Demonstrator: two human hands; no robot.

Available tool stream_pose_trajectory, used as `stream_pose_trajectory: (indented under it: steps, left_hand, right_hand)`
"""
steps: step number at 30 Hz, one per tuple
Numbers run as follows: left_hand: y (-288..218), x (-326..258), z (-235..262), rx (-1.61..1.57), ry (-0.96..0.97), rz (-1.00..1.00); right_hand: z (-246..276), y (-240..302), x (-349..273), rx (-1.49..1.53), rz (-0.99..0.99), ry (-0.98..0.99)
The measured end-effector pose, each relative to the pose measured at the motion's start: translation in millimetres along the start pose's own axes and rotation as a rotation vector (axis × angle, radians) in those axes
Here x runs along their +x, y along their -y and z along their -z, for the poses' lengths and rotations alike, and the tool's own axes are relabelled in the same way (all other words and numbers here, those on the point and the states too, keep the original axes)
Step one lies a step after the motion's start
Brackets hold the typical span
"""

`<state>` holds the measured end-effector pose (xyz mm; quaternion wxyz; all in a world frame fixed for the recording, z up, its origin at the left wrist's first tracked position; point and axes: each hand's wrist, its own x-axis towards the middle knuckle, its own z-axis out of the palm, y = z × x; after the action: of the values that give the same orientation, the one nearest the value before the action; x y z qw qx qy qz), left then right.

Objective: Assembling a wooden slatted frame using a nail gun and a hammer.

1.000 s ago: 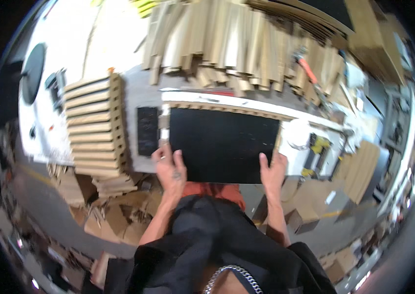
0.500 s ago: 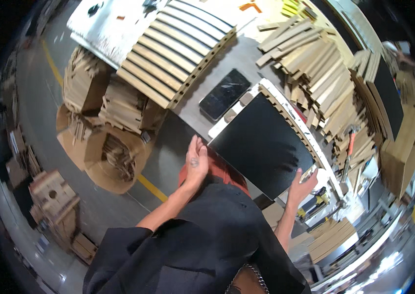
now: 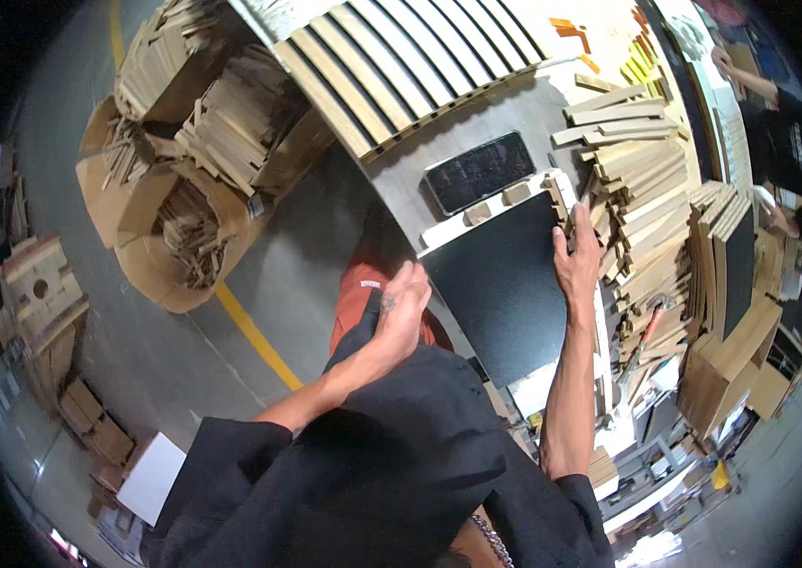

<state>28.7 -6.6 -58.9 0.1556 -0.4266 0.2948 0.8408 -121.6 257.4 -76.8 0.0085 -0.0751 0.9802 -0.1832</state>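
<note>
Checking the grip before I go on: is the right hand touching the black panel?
Touching. The head view shows the right hand lying on the far edge of the black panel, fingers over its corner.

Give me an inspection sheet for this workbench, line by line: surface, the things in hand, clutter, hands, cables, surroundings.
Surface: grey workbench, crowded, little of it bare.
Job's things: black panel lying flat in a white frame with small wooden blocks along one edge.
Clutter: slatted wooden panel, dark tray, stacks of wooden slats, orange-handled tool.
Hands: left hand at the black panel's near edge; right hand resting on its far edge; fingers spread, no closed grip.
Cables: nothing seen.
Surroundings: cardboard boxes of wood offcuts on a grey floor with a yellow line; another person at the far bench.
</note>
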Motion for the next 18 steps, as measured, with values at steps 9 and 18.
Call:
stream_pose_trajectory:
  steps: [9,18]
  left_hand:
    - [-2,-1,-1,0.033,-0.093,-0.028]
    - [-9,-6,-4,-0.074,-0.079,-0.075]
  right_hand:
    - [-4,0,7,0.056,-0.057,0.148]
    - [-6,-16,1,0.026,0.043,0.128]
